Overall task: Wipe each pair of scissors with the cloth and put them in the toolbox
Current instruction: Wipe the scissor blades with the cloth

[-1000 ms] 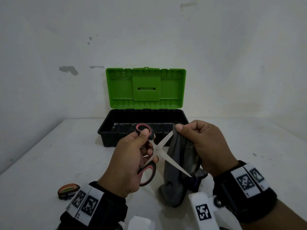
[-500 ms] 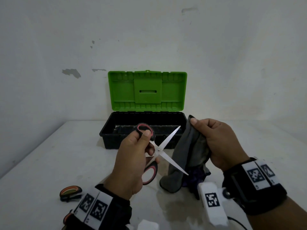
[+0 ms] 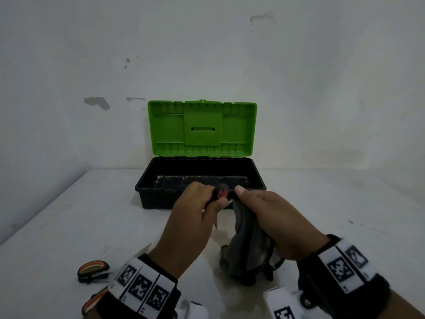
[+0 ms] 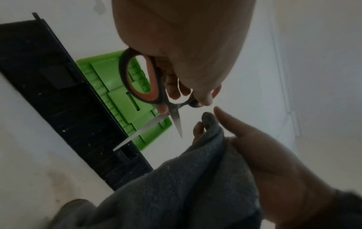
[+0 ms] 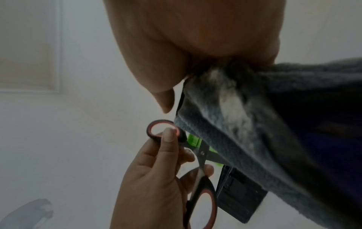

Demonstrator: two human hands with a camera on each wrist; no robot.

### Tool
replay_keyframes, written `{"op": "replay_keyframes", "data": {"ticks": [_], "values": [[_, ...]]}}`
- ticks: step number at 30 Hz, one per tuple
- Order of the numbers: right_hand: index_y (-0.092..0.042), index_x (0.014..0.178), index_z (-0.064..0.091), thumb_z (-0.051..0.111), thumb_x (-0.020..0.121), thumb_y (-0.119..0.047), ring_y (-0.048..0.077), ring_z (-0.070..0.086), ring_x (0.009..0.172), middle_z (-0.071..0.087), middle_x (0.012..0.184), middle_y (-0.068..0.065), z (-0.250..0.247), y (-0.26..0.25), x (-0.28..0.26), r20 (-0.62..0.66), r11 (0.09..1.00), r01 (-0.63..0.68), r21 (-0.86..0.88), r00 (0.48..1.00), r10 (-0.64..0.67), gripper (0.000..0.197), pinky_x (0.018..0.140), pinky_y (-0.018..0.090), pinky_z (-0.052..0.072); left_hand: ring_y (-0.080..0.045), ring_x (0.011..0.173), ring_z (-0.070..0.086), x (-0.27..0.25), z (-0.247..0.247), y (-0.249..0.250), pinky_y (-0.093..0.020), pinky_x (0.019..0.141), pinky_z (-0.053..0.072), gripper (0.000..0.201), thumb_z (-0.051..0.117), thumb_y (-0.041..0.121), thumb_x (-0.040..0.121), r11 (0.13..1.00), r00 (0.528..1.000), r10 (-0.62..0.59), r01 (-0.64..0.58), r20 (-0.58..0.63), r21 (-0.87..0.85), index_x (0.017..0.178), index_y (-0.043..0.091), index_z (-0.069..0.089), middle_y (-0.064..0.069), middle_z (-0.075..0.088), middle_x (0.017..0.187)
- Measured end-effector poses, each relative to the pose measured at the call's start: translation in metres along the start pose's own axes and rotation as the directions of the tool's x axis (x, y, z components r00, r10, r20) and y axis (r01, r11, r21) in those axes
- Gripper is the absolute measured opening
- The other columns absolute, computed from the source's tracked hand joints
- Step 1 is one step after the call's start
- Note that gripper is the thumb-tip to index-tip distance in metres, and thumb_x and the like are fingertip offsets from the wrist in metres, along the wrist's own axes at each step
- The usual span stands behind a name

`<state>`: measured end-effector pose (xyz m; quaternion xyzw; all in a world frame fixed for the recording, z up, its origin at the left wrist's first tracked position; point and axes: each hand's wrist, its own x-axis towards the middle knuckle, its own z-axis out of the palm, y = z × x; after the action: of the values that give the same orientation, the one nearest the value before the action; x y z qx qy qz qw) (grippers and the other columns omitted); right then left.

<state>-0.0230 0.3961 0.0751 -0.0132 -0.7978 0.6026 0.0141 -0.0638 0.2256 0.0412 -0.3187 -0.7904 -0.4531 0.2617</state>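
My left hand grips a pair of black-and-red scissors by the handles, just in front of the toolbox. Its thumb lies on the small loop, and the blades stand spread apart. My right hand pinches a grey cloth close beside the scissors; the cloth hangs down to the table. The black toolbox has its green lid standing up. Two more pairs of scissors with orange handles lie at the lower left.
The toolbox stands against the white wall at the back of the white table. Its dusty floor shows nothing lying on it. Wrist-camera mounts sit at the bottom edge of the head view.
My left hand has turned the scissors so the blades point down behind it. My right hand has brought the cloth left, up against the scissors. Both hands have moved nearer the toolbox.
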Motion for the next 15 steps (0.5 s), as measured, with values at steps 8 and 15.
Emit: {"op": "replay_keyframes", "data": {"ticks": [8,15], "values": [[-0.012,0.061,0.073,0.067,0.087,-0.045,0.015,0.063,0.051,0.065,0.058,0.003,0.001,-0.010,-0.007,0.139,0.936,-0.222,0.273,0.972,0.190,0.043,0.052,0.025,0.047,-0.011,0.068,0.048,0.000,-0.008,0.006,-0.022,0.059,0.049,0.036,0.044,0.035,0.095,0.905,0.959,0.210,-0.264,0.190,0.333,0.096,0.008,0.070,-0.003,0.048,0.084],[-0.005,0.076,0.077,0.062,0.089,-0.023,0.025,0.066,0.077,0.073,0.087,0.021,0.002,-0.002,-0.008,0.007,0.983,-0.067,0.168,0.998,0.067,0.026,0.076,0.034,0.049,-0.005,0.082,0.049,-0.001,-0.015,0.004,-0.022,0.067,0.051,0.049,0.058,0.054,0.084,0.949,0.977,0.112,-0.159,0.182,0.271,0.119,0.020,0.060,0.007,0.046,0.104]]}}
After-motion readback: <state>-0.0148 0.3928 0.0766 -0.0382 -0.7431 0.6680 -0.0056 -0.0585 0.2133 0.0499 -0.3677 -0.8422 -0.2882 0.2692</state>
